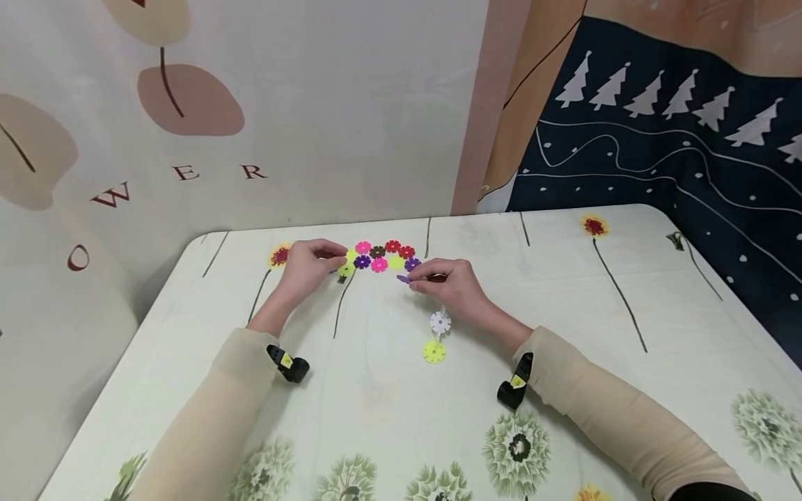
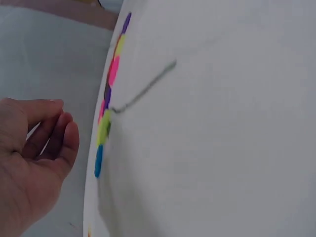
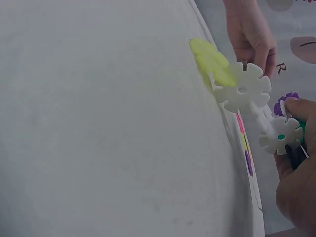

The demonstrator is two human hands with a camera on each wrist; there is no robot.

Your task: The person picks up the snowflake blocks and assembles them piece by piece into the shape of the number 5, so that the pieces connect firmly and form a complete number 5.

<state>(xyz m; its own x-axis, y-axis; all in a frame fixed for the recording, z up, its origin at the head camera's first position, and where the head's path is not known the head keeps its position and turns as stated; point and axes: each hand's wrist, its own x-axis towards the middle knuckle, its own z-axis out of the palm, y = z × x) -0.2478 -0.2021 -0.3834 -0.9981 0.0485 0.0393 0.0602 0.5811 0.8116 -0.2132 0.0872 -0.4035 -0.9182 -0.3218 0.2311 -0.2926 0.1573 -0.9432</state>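
Observation:
My right hand (image 1: pixel 454 287) grips a chain of linked snowflake discs above the table. A purple disc (image 1: pixel 404 279) shows at its fingertips. From the hand hang a white disc (image 1: pixel 441 322) and a yellow disc (image 1: pixel 434 352). In the right wrist view a green disc (image 3: pixel 302 129) and a dark disc (image 3: pixel 296 156) are partly hidden by the fingers. My left hand (image 1: pixel 308 267) hovers by the left end of a cluster of loose discs, including a pink disc (image 1: pixel 379 265) and a brown disc (image 1: pixel 377 253). Its fingers are loosely bent, with nothing visible between them.
A floral-print cloth covers the table (image 1: pixel 376 390); its flowers and stems are printed. At the cluster's left end lies a blue disc (image 2: pixel 98 160). Behind the table's far edge hang a pale printed cloth (image 1: pixel 351 125) and a dark tree-patterned cloth (image 1: pixel 626 149).

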